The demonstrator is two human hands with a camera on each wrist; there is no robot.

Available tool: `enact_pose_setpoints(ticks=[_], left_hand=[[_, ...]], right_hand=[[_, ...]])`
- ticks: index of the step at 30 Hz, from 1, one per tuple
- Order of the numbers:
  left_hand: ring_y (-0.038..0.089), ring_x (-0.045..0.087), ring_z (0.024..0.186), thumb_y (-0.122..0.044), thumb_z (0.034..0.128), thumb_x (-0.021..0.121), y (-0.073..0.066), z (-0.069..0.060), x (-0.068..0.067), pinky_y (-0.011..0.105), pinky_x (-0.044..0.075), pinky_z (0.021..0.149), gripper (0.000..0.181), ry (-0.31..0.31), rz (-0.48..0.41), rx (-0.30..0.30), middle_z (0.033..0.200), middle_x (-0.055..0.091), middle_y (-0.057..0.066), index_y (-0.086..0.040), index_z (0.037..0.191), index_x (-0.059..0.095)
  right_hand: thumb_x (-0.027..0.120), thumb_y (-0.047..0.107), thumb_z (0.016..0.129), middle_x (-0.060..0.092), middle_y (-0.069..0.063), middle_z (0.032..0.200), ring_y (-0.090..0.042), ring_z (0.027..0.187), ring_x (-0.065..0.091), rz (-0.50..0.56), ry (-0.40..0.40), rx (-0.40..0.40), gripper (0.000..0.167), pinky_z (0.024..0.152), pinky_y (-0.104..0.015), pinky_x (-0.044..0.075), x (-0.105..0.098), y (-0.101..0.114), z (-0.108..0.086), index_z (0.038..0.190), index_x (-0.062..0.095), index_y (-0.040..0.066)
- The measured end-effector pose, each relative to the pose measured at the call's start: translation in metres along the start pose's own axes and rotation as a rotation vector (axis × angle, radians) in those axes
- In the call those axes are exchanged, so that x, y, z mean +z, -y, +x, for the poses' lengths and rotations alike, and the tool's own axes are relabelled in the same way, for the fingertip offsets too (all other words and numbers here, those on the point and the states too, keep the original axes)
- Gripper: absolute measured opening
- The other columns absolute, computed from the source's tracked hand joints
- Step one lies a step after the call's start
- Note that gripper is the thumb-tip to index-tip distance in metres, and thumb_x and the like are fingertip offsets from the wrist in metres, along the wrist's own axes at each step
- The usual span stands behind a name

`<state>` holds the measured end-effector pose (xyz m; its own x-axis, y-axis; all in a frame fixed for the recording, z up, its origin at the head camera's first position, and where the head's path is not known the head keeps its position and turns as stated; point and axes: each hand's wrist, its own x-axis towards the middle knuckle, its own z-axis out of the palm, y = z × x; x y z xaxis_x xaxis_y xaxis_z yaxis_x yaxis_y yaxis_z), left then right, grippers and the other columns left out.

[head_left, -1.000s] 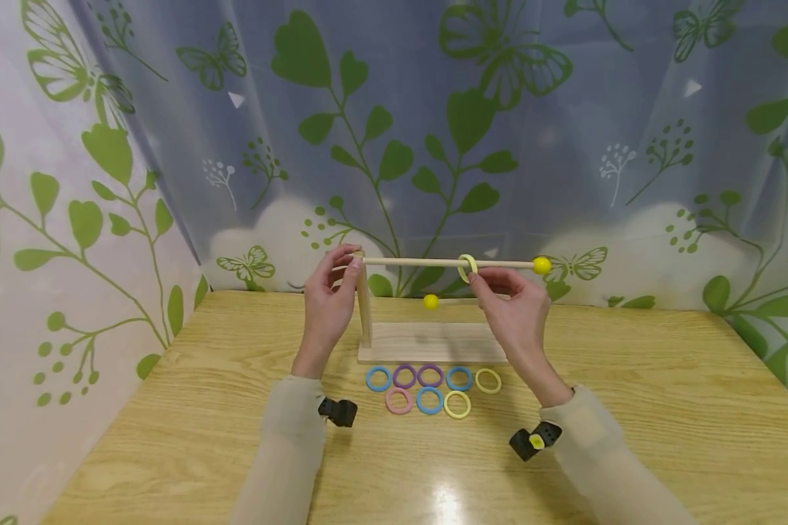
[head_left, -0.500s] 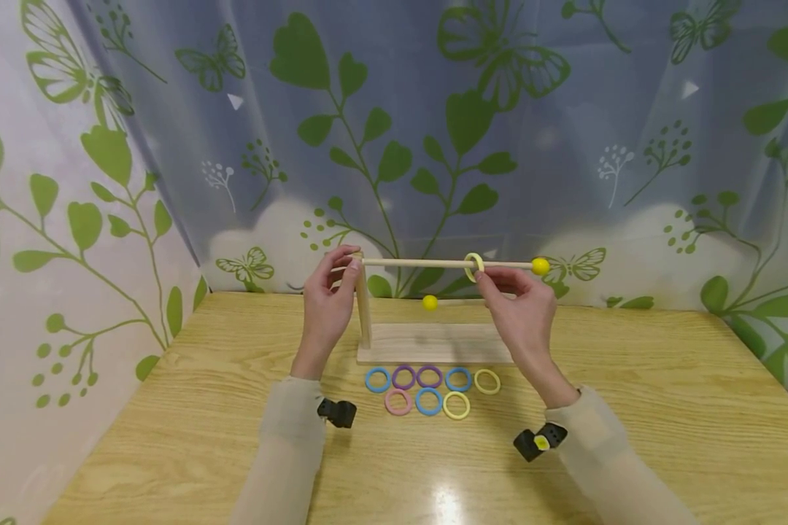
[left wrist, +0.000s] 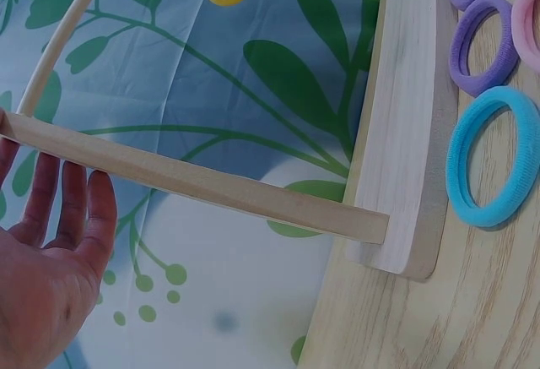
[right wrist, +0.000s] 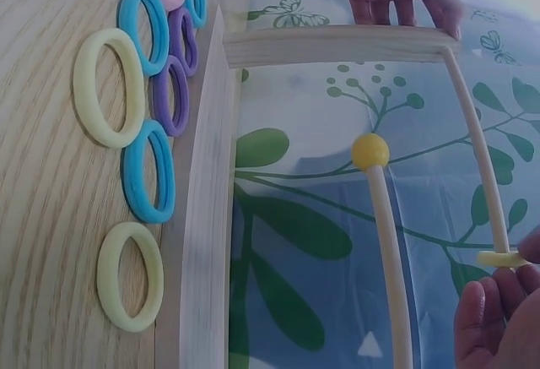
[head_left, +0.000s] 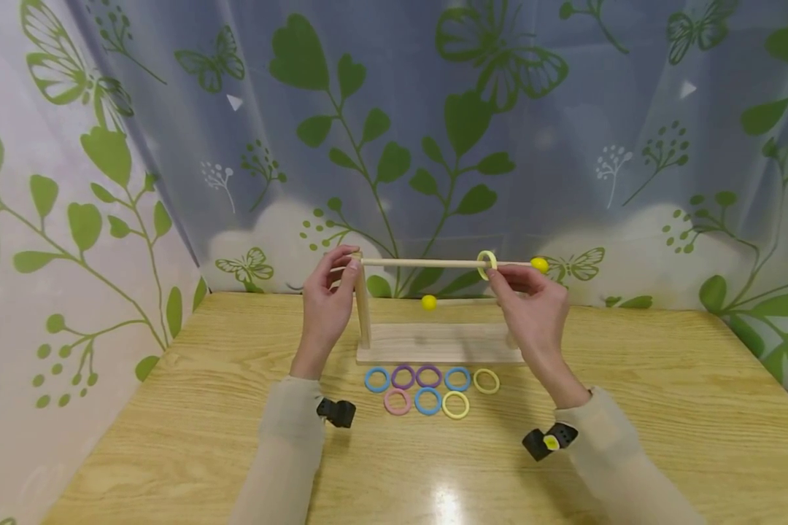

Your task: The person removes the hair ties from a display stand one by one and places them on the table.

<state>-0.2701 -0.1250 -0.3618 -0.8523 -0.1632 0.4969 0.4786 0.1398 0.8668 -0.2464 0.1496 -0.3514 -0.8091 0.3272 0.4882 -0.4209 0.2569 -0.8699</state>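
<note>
My left hand [head_left: 328,295] holds the top of the upright wooden post [head_left: 364,310], at the left end of a wooden stand. In the left wrist view its fingers lie against the post [left wrist: 211,175]. From the post's top a thin wooden rod [head_left: 420,263] runs right to a yellow ball [head_left: 539,265]. A pale yellow hair tie [right wrist: 498,258] encircles this rod, pinched between the thumb and fingers of my right hand [head_left: 535,310], close to the ball. The stand's base [head_left: 433,341] rests on the table. Part of the rod is behind my right fingers.
Several hair ties lie before the stand: blue [head_left: 377,379], purple [head_left: 403,377], pink [head_left: 397,402] and yellow [head_left: 456,405]. A lower rod with another yellow ball [head_left: 429,302] points left. Behind the wooden table [head_left: 203,408] hangs a leaf-patterned curtain [head_left: 394,109].
My right hand has slid the yellow hair tie rightward along the upper rod, nearer the ball at its end. The left hand stays at the post's top.
</note>
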Motion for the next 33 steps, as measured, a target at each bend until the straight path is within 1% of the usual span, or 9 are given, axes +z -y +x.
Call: enact_pose_setpoints(ticks=[6,13,19,22,25,33], left_hand=[[0.016,0.064,0.100,-0.020,0.1039,0.061,-0.001,0.000,0.000,0.017,0.053,0.073,0.027,0.004,0.003,-0.006,0.115,0.065,0.013,-0.012,0.128,0.068],[0.015,0.065,0.099,-0.020,0.1040,0.061,-0.002,0.000,0.000,0.018,0.053,0.072,0.026,0.003,0.004,-0.008,0.115,0.065,0.012,-0.012,0.128,0.068],[0.016,0.065,0.098,-0.019,0.1042,0.060,-0.001,-0.001,0.000,0.019,0.053,0.072,0.027,0.004,0.006,-0.005,0.114,0.065,0.013,-0.009,0.129,0.067],[0.015,0.065,0.098,-0.018,0.1041,0.060,-0.002,0.000,0.000,0.019,0.053,0.072,0.028,0.004,0.005,0.000,0.114,0.065,0.013,-0.008,0.129,0.067],[0.015,0.065,0.097,-0.019,0.1039,0.060,-0.001,-0.001,0.000,0.019,0.053,0.072,0.027,0.003,0.007,-0.002,0.114,0.065,0.013,-0.010,0.128,0.067],[0.016,0.065,0.098,-0.020,0.1043,0.060,-0.001,-0.001,0.000,0.020,0.052,0.071,0.026,0.003,0.009,-0.003,0.115,0.065,0.012,-0.011,0.128,0.068]], right_hand=[[0.080,0.019,0.090,0.070,0.022,0.079,0.000,0.073,0.068,0.012,-0.013,0.004,0.021,0.059,-0.015,0.056,-0.005,-0.001,0.002,0.099,0.078,0.000],[0.079,0.020,0.090,0.070,0.021,0.079,0.000,0.073,0.068,-0.005,-0.023,-0.019,0.020,0.059,-0.014,0.056,-0.011,-0.003,0.002,0.099,0.079,0.002],[0.078,0.020,0.091,0.069,0.023,0.079,0.002,0.074,0.067,-0.032,-0.039,-0.003,0.021,0.059,-0.013,0.055,-0.016,-0.004,0.002,0.101,0.079,0.002],[0.078,0.020,0.090,0.069,0.023,0.078,0.002,0.073,0.067,-0.027,-0.056,-0.006,0.021,0.058,-0.013,0.055,-0.019,-0.004,0.003,0.101,0.079,0.002],[0.078,0.020,0.091,0.069,0.024,0.078,0.003,0.073,0.067,-0.018,-0.068,-0.011,0.022,0.058,-0.013,0.055,-0.021,-0.004,0.004,0.101,0.079,0.001],[0.079,0.022,0.090,0.069,0.023,0.074,0.003,0.065,0.066,-0.023,-0.081,0.025,0.025,0.058,-0.013,0.054,-0.028,-0.004,0.006,0.102,0.078,0.000]])
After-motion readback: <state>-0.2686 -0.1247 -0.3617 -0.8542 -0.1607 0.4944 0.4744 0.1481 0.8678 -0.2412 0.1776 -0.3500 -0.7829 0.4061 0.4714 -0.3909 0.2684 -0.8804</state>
